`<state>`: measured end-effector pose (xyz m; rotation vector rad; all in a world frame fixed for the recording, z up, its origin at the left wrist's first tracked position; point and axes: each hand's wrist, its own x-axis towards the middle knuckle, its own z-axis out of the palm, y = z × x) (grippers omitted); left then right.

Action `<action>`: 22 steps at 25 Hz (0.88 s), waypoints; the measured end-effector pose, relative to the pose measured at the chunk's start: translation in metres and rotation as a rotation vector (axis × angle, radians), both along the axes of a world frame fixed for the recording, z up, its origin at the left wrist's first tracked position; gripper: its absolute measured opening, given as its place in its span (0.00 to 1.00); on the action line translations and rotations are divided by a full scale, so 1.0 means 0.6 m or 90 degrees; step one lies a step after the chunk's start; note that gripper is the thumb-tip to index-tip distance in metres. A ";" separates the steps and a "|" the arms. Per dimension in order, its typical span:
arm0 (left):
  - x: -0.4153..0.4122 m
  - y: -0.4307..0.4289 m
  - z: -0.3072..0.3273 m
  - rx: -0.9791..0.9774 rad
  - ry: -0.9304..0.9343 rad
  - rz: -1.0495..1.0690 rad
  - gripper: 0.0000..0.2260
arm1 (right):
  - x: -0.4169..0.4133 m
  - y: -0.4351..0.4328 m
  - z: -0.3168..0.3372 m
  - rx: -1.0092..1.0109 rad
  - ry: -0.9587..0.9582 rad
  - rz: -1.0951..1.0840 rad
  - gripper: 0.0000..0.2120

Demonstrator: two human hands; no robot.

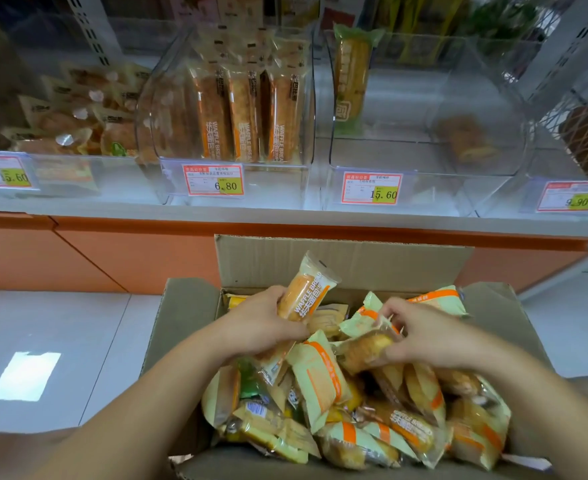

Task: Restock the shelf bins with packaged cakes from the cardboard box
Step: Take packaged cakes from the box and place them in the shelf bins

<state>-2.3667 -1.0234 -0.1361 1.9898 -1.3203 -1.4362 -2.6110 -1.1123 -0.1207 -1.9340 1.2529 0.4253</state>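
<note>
The left hand (263, 322) grips a waffle bread pack (308, 287), lifted above the cardboard box (348, 261). The right hand (424, 332) pinches another pack (365, 348) lying on the heap. The box looks nearly full. On the shelf beyond, the waffle bin (230, 174) holds only a few packs, so most restocking appears undone.

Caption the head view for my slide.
Left hand holds a waffle bread pack over the cardboard box; right hand grips a second pack.

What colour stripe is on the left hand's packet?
Orange, on the clear waffle bread packet; head view.
</note>
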 end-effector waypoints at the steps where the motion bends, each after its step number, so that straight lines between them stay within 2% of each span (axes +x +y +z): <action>1: 0.003 -0.001 0.000 0.004 0.015 0.010 0.22 | -0.009 -0.017 0.013 0.031 -0.088 -0.043 0.20; 4: 0.008 -0.003 -0.001 0.020 0.065 0.039 0.23 | -0.015 -0.035 0.024 0.132 -0.326 -0.161 0.18; 7: 0.006 0.001 0.001 0.031 0.144 0.078 0.23 | -0.002 -0.032 0.011 0.249 -0.432 -0.276 0.24; 11: 0.011 0.003 0.004 0.042 0.243 0.116 0.25 | 0.009 -0.027 -0.002 0.303 -0.474 -0.342 0.15; 13: 0.016 0.002 0.006 0.046 0.265 0.127 0.27 | 0.011 -0.028 -0.003 0.307 -0.488 -0.356 0.15; 17: 0.021 0.002 0.017 0.043 0.287 0.130 0.31 | 0.016 -0.032 0.000 0.306 -0.528 -0.362 0.25; 19: 0.022 0.004 0.028 0.035 0.290 0.127 0.27 | 0.018 -0.034 0.000 0.303 -0.549 -0.354 0.35; 22: 0.027 0.009 0.047 0.021 0.292 0.108 0.21 | 0.019 -0.034 0.008 0.299 -0.566 -0.337 0.40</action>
